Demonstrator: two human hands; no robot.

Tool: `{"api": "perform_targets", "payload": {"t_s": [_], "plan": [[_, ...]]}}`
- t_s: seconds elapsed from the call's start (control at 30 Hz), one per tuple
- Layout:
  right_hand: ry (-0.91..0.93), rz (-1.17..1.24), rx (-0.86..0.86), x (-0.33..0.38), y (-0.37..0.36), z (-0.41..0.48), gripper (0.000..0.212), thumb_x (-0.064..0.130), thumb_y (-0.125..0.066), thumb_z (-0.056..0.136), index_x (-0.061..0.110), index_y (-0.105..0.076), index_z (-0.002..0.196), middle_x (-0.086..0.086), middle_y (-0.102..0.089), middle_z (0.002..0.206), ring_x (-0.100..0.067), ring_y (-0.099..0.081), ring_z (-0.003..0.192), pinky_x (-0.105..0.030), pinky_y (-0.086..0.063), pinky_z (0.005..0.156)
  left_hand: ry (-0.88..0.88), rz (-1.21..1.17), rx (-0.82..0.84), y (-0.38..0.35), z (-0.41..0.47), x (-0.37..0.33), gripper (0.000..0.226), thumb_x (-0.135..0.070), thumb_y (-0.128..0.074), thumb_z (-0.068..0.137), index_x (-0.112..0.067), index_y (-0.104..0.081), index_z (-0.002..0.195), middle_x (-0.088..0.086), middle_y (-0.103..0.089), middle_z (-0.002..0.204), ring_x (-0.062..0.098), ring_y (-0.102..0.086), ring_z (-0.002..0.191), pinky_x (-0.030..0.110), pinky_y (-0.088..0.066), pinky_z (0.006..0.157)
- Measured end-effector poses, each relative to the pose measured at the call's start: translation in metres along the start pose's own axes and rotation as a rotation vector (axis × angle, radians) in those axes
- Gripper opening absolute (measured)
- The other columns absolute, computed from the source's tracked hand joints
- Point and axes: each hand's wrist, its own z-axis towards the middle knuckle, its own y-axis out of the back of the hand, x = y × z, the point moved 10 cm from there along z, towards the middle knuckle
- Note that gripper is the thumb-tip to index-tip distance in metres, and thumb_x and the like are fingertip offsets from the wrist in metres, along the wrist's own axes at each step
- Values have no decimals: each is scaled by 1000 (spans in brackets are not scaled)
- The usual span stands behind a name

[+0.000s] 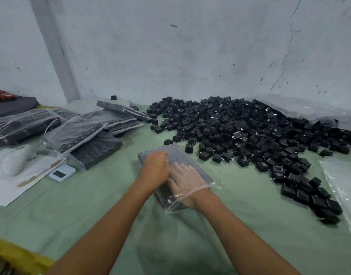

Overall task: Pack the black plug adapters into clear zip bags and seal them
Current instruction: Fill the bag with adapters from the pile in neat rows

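Our bag lies mid-cloth, mouth toward us, adapters in rows inside. Our right hand is in it, fingers straight, flat on the rows. Our left hand sits on top, fingers curled; we cannot tell if it pinches the film. We should level the rows, slide the right hand out without dragging any, then zip. The pile lies right, packed bags left.

The adapters are showing as black moulded plastic, mostly matt with a dull sheen on some faces, while the bag and the packed bags are glinting as thin, glossy, wrinkled clear film. The green cloth is lying matt and softly creased, the paper is looking smooth and matt white, and the wall is showing rough, scuffed, cracked plaster.
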Motion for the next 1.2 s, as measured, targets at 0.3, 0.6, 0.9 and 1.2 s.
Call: {"api": "perform_targets", "payload": {"t_s": [0.3, 0.6, 0.9, 1.2], "plan": [[6, 33, 6, 12, 2, -60, 67, 61, -15, 101, 27, -12, 159, 0, -8, 166, -20, -6, 154, -39, -6, 125, 180, -109, 19, -22, 9, 60, 38, -39, -48, 104, -19, -55, 135, 3, -60, 136, 23, -57, 119, 37, -45, 99], [-254, 364, -555, -84, 58, -104, 25, 33, -52, 99, 24, -65, 118, 8, -62, 115, -16, -55, 110, -35, -46, 96, 231, -169, -4, -13, 13, 64, 11, -20, -52, 96, -30, -55, 95, -10, -61, 93, 3, -55, 80, 27, -40, 68], [-306, 360, -272, -74, 1, -72, 49, 46, -31, 105, 22, -33, 147, 0, -63, 122, -23, -55, 114, -35, -36, 93, 252, -102, 84, -26, 3, 52, 31, -30, -35, 105, -17, -51, 129, 12, -53, 136, 31, -48, 126, 46, -41, 105], [-291, 303, -284, -62, 16, -88, 44, 50, -37, 101, 22, -49, 133, 0, -59, 127, -22, -53, 115, -35, -43, 94, 178, 240, 172, -60, -38, 38, 80, -65, -16, 100, -20, 12, 159, 4, 13, 168, 22, 9, 155, 48, -10, 124]]}}
